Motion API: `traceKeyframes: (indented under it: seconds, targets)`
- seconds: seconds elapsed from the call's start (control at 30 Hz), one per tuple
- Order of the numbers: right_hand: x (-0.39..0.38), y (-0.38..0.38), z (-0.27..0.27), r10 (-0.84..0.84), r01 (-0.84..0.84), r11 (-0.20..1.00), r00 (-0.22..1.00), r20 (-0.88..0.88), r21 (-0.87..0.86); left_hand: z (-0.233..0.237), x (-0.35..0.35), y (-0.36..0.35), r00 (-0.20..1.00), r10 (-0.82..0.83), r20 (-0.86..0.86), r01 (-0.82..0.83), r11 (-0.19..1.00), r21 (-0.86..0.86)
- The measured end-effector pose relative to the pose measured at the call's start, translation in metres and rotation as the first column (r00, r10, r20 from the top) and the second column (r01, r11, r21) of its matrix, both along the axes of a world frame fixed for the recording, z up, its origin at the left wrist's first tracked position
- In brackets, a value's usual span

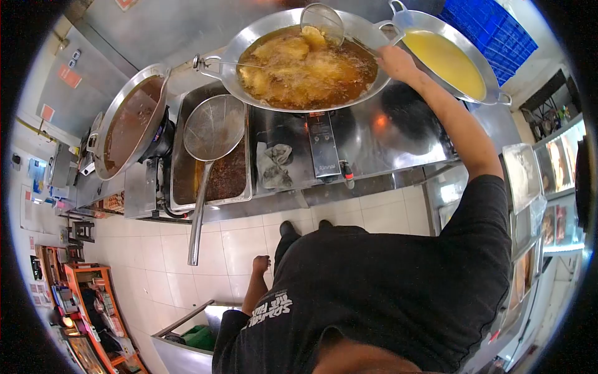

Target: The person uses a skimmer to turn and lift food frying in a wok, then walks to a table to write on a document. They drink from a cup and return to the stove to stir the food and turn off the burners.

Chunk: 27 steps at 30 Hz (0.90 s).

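Note:
My right hand (400,63) is closed around the thin handle of a mesh skimmer (322,23), above the right rim of a large wok (233,47). The skimmer's basket is at the far side of the wok, with a golden fried piece (313,37) in or right behind its mesh. Battered pieces (280,53) fry in bubbling oil. A thin metal rod (227,63) lies across the wok's left handle, its tip reaching the oil. Down at my side, my left hand (261,265) hangs with fingers curled and nothing visible in it.
A second wok (495,93) with yellow liquid stands right, beside a blue crate (489,37). Left are a pan of brown liquid (131,124) and a rectangular tray (249,187) with a large strainer (215,128) across it. A crumpled cloth (275,167) lies beside the burner control (322,146).

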State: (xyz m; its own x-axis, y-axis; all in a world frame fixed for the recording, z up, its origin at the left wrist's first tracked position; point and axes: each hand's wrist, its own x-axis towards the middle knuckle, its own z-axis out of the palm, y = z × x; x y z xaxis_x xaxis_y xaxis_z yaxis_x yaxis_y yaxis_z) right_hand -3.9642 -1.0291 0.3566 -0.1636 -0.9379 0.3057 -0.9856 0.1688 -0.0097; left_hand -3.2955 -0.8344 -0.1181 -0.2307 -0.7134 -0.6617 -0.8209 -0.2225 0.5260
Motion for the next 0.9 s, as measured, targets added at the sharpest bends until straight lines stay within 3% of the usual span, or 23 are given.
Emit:
traceKeyframes:
  seconds: [0.03, 0.07, 0.17, 0.27, 0.37, 0.4, 0.47, 0.57, 0.67, 0.7, 0.73, 0.77, 0.8, 0.83, 0.87, 0.9]
  targets:
    - [0.010, 0.007, 0.004, 0.000, 0.000, 1.000, 1.000, -0.006, 0.009, 0.002, 0.004, 0.002, 0.952, -0.285, 0.113, 0.302, 0.932, -0.199]
    - [0.021, 0.016, 0.013, 0.001, -0.001, 1.000, 1.000, -0.012, 0.018, 0.005, 0.007, 0.003, 0.815, -0.511, 0.274, 0.579, 0.738, -0.346]
    - [0.035, 0.030, 0.022, -0.021, 0.023, 0.999, 0.999, -0.040, 0.040, 0.013, 0.006, 0.006, 0.882, -0.427, 0.202, 0.459, 0.874, -0.158]
    - [0.031, 0.032, 0.025, 0.033, -0.033, 0.999, 0.999, -0.011, 0.004, 0.016, 0.006, 0.009, 0.909, -0.365, 0.202, 0.390, 0.916, -0.098]
    - [0.020, 0.027, 0.025, 0.049, -0.048, 0.999, 0.999, 0.022, -0.005, 0.008, 0.009, 0.010, 0.970, -0.224, 0.090, 0.232, 0.968, -0.093]
    - [0.017, 0.023, 0.027, 0.043, -0.043, 0.999, 0.999, 0.028, -0.003, 0.005, 0.011, 0.008, 0.908, -0.377, 0.179, 0.407, 0.896, -0.177]
    - [0.007, 0.016, 0.024, 0.015, -0.011, 0.998, 0.998, 0.057, -0.067, 0.001, 0.013, 0.001, 0.700, -0.602, 0.385, 0.710, 0.644, -0.285]
    - [-0.001, 0.012, 0.031, -0.096, 0.097, 0.994, 0.995, 0.020, -0.057, -0.001, 0.010, -0.002, 0.860, -0.473, 0.192, 0.507, 0.834, -0.218]
    - [-0.005, 0.007, 0.038, -0.168, 0.169, 0.986, 0.985, -0.041, 0.012, -0.006, 0.009, -0.001, 0.895, -0.425, 0.135, 0.441, 0.890, -0.117]
    - [-0.007, 0.006, 0.039, -0.180, 0.182, 0.983, 0.982, -0.059, 0.037, -0.008, 0.008, 0.001, 0.985, -0.170, 0.019, 0.170, 0.985, -0.001]
    - [-0.008, 0.006, 0.040, -0.166, 0.169, 0.985, 0.984, -0.070, 0.044, -0.031, 0.015, 0.006, 0.992, 0.114, -0.062, -0.105, 0.984, 0.142]
    - [-0.009, 0.006, 0.040, -0.151, 0.155, 0.986, 0.985, -0.081, 0.052, -0.043, 0.018, 0.007, 0.913, 0.397, -0.099, -0.353, 0.887, 0.298]
    - [-0.010, 0.004, 0.041, -0.135, 0.141, 0.988, 0.987, -0.092, 0.059, -0.037, 0.017, 0.011, 0.994, 0.092, -0.066, -0.090, 0.995, 0.034]
    - [-0.014, 0.001, 0.039, -0.107, 0.111, 0.993, 0.989, -0.099, 0.045, -0.020, 0.015, 0.020, 0.978, -0.202, 0.048, 0.207, 0.955, -0.211]
    - [-0.020, -0.004, 0.033, -0.077, 0.081, 0.996, 0.991, -0.106, 0.031, -0.007, 0.011, 0.027, 0.870, -0.438, 0.225, 0.493, 0.774, -0.397]
    - [-0.026, -0.010, 0.027, -0.048, 0.050, 0.999, 0.993, -0.112, 0.019, -0.002, 0.011, 0.032, 0.845, -0.459, 0.274, 0.531, 0.777, -0.336]
